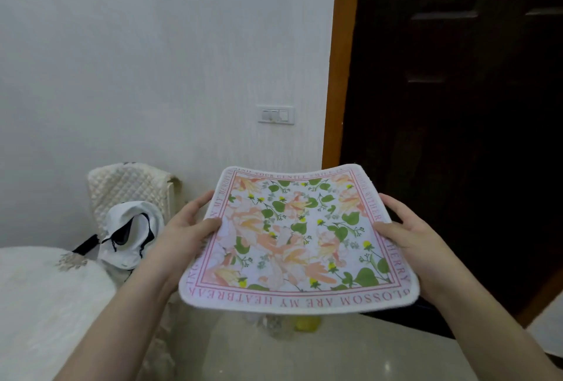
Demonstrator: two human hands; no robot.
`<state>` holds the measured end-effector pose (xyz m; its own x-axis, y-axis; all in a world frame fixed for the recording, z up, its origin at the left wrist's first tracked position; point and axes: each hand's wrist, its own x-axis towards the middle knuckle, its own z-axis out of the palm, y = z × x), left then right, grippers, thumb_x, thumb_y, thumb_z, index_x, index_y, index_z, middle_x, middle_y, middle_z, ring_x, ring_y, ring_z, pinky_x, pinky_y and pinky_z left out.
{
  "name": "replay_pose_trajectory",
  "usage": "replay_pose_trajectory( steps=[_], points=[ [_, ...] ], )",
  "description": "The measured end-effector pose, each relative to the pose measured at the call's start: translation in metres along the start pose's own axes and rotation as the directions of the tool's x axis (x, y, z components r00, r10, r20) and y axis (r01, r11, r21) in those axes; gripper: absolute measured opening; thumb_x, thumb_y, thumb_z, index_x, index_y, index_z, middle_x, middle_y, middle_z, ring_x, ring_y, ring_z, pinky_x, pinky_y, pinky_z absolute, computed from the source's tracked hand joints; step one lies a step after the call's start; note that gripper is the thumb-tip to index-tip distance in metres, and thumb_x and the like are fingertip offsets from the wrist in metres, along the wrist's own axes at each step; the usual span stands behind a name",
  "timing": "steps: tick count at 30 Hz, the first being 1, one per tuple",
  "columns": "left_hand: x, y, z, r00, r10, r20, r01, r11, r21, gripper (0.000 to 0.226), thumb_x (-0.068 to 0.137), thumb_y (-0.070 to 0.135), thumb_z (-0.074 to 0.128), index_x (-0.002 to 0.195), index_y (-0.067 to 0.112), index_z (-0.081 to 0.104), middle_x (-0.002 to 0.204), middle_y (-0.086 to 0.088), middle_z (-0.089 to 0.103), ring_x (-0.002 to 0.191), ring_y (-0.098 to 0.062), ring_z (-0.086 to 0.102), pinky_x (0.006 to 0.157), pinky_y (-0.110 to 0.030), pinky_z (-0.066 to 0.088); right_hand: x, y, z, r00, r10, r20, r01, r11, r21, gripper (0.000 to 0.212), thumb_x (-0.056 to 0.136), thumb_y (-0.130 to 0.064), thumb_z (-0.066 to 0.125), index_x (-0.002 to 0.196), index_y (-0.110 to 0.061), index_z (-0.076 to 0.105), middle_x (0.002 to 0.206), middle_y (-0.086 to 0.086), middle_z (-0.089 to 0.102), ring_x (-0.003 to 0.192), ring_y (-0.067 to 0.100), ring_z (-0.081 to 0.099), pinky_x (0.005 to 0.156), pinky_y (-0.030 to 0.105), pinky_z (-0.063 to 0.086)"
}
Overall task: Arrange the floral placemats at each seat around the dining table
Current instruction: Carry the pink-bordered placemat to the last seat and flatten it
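Head view. We see a single floral placemat [300,236] held in the air between the two hands, print side up, its middle sagging slightly and its far edge curling upward. The left hand [182,228] grips the left border, thumb lying on the printed face and fingers curled underneath; the right hand [408,234] grips the right border in the same manner, thumb on top and fingers below. Both forearms reach in from the lower corners. The near edge of the placemat, carrying pink lettering, hangs above a pale glossy table [365,350], clear of its surface. To the lower left we note a white furry cover [45,295]; behind it stands a chair with a quilted cream back [128,188], on which a white bag with dark straps [131,234] rests. A white wall with a switch plate [275,114] fills the background, and a dark wooden door [457,106] with an orange-brown frame bounds the right side.
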<state>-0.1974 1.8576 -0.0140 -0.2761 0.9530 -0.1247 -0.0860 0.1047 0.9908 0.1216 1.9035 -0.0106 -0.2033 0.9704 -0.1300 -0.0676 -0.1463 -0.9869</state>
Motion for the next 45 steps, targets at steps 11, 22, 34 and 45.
replay_pose_trajectory(
  steps=[11,22,34,45],
  points=[
    [0.068,0.007,-0.015,0.986,-0.023,-0.168,0.022,1.0,-0.007,0.047,0.095,0.004,0.057,0.131,0.033,0.056,0.105,-0.021,0.073,0.086,-0.044,0.071,0.07,-0.059,0.059,0.129,-0.002,0.008,0.976,0.033,0.217,-0.041,0.999,0.033,0.055,0.094,-0.008,0.058,0.138,-0.036,0.042,0.102,0.013,0.075,0.087,0.034,0.074,0.062,0.044,0.061],
    [0.128,-0.001,-0.1,0.946,0.013,-0.324,-0.033,0.998,-0.055,0.045,0.096,0.0,0.054,0.131,0.028,0.057,0.095,-0.013,0.076,0.078,-0.036,0.074,0.059,-0.046,0.062,0.232,0.009,0.111,0.942,0.062,0.331,-0.059,0.998,-0.018,0.049,0.096,-0.005,0.056,0.134,-0.035,0.047,0.102,0.015,0.074,0.087,0.037,0.073,0.066,0.049,0.061],
    [0.195,0.008,-0.239,0.882,0.024,-0.471,-0.089,0.989,-0.117,0.047,0.095,-0.005,0.051,0.133,0.023,0.057,0.095,-0.013,0.076,0.066,-0.028,0.074,0.049,-0.037,0.058,0.332,0.008,0.275,0.893,0.102,0.438,-0.049,0.99,-0.131,0.047,0.098,-0.003,0.053,0.132,-0.035,0.048,0.1,0.015,0.075,0.083,0.037,0.074,0.06,0.046,0.061],
    [0.227,-0.011,-0.307,0.758,-0.024,-0.652,-0.033,0.997,-0.076,0.042,0.096,0.004,0.055,0.121,0.036,0.063,0.095,-0.018,0.075,0.074,-0.036,0.074,0.055,-0.04,0.06,0.415,0.025,0.379,0.781,0.161,0.604,-0.027,0.974,-0.225,0.051,0.097,-0.005,0.055,0.137,-0.035,0.044,0.093,0.006,0.076,0.081,0.033,0.074,0.058,0.046,0.061]
  ],
)
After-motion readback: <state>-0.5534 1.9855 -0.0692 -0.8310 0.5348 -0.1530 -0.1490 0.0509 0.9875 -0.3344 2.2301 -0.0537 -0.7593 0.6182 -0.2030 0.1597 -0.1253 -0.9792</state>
